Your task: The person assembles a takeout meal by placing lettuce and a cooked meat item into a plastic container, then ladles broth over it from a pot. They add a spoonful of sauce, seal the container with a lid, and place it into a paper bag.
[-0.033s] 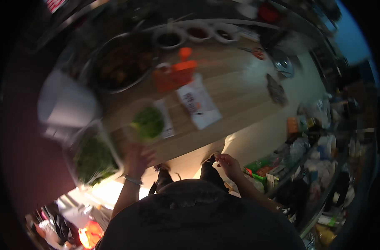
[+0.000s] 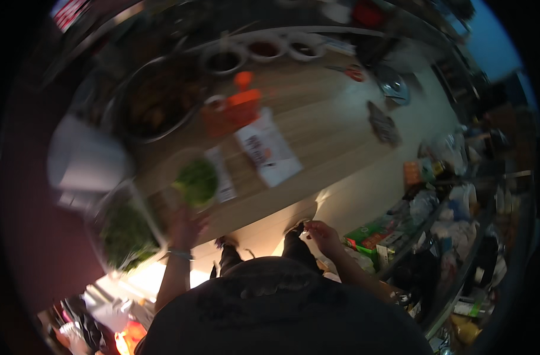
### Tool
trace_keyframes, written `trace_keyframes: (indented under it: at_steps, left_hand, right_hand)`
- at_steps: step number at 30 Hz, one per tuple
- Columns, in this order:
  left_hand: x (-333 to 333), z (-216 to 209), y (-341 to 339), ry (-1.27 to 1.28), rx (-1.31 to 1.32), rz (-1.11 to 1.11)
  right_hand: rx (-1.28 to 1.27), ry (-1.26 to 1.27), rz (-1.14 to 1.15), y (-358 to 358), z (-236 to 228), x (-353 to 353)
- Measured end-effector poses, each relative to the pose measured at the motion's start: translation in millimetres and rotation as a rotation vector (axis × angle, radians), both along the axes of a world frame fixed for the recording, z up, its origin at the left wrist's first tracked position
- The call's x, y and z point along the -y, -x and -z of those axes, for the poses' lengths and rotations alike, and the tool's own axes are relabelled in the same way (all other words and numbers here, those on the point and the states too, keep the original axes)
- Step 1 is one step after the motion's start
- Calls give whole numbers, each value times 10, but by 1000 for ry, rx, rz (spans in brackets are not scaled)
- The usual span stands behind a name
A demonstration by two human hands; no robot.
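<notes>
A person in a dark shirt (image 2: 276, 313) stands at a wood-toned surface (image 2: 317, 139), bare hands lowered. The left hand (image 2: 188, 228), a band (image 2: 180, 254) at its wrist, is blurred just on the near side of the bright leafy greens (image 2: 197, 180); whether it touches or grasps anything cannot be told. The right hand (image 2: 324, 234), to the right of the greens and out past the surface's edge, has its fingers curled in; whether they pinch something is too small to tell. The greens sit near the front edge of the surface.

Left of the greens, a clear container (image 2: 128, 228) holds darker leaves, with a white bucket (image 2: 89, 154) beyond it. Just right of the greens lie a narrow pale strip (image 2: 222, 174) and a white printed packet (image 2: 269, 148). Farther back than the greens stand a blurred orange object (image 2: 231, 115) and, to their left, a large metal bowl (image 2: 154, 139) of dark food. Scissors (image 2: 354, 72) with orange handles lie well to the greens' far right; three small white bowls line the surface's rear, behind the greens.
</notes>
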State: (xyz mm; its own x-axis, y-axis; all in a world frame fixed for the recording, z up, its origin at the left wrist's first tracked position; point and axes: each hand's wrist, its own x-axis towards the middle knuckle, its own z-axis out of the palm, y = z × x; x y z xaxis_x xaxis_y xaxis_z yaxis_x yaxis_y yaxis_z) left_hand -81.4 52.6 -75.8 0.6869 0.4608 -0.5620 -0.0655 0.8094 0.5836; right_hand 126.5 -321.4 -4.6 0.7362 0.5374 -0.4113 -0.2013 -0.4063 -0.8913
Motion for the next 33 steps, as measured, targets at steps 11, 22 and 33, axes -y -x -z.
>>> trace_keyframes:
  at_steps: [11,22,33]
  left_hand:
    - [1314,-998,-1708,-428,-283,-216]
    - [3156,-829,-5404,29,-47,124]
    - [3780,-681,-7377,-98,-118,-62]
  right_hand:
    - [8,-39,417,-1886,-278,3105]
    - [445,125,-209,-4719,-72,2534]
    - [376,-116,-1031,-5896,946,1538]
